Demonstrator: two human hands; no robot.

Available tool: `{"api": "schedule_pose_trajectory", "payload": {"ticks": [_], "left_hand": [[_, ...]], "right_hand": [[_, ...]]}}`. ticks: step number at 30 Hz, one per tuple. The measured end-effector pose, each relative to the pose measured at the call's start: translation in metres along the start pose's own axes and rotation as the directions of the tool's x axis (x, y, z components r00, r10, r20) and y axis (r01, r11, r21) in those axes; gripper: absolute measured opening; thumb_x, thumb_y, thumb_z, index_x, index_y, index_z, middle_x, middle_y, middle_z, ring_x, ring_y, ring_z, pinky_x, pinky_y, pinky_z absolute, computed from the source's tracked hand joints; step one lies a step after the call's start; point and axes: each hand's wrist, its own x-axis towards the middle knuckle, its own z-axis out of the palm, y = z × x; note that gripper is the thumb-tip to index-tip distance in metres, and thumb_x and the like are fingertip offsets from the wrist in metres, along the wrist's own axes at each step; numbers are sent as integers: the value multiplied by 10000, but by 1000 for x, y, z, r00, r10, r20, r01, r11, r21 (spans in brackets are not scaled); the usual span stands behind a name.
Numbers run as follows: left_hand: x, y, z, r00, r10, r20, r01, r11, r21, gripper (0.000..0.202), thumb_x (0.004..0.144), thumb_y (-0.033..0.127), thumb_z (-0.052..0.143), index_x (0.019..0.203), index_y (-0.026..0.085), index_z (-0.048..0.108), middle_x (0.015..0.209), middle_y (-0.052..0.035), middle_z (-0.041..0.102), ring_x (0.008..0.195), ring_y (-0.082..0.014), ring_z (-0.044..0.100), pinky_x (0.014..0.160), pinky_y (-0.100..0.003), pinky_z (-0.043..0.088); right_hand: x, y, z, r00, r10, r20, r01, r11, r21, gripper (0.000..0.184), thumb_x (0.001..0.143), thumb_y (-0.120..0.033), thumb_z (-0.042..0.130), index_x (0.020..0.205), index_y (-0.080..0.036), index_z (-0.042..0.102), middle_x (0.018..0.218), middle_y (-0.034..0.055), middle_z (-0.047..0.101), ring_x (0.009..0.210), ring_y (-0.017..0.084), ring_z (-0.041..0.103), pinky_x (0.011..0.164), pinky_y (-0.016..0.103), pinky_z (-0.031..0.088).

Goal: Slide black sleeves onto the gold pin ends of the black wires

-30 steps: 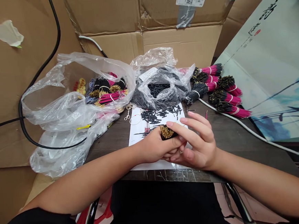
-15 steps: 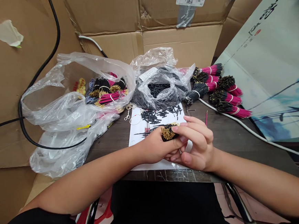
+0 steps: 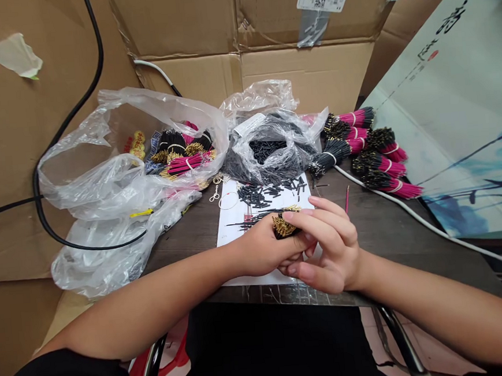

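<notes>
Left hand: The person's left hand (image 3: 262, 249) is reaching in with a straight wrist, closing its fingers firmly around a compact bundle of thin black rods with gold-coloured tips (image 3: 284, 227).
Right hand: The right hand (image 3: 336, 248) is bending inward, palm facing the bundle, fingers loosely curved and thumb standing apart; its index fingertip is touching the gold tips.
Bundle: It is resting in the left grip, above a white rectangular paper sheet (image 3: 228, 235) on a dark wood-look table (image 3: 411, 239).
Change: Compared with one second ago, the right fingers are sitting lower and the thumb is lying further left.
</notes>
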Motion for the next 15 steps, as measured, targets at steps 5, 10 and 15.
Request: {"api": "schedule_pose_trajectory", "payload": {"ticks": [5,10,15], "left_hand": [[1,-3,-2,999,33,0,-33,998,50,239,860,293,569,709,116,513,515,25,484,452,-46,468,429,-163,383],[2,-3,0,996,90,-18,-88,991,105,101,790,189,611,757,111,557,676,-7,592,604,-61,551,551,-167,468],[-2,-2,-1,997,70,-14,-66,979,194,257,880,345,523,763,116,538,551,9,530,499,-64,508,482,-177,423]], "right_hand": [[-2,3,0,994,11,105,-19,997,76,435,884,-500,453,1286,-425,303,1291,48,493,1231,212,433,1000,541,471],[-1,0,-1,993,10,116,-22,995,102,447,836,-429,558,1250,-420,390,1188,33,567,1209,227,475,991,541,483],[3,6,-5,983,-15,181,-12,989,147,612,814,-483,603,1322,-462,264,1292,32,498,1260,237,443,1055,625,372]]}}
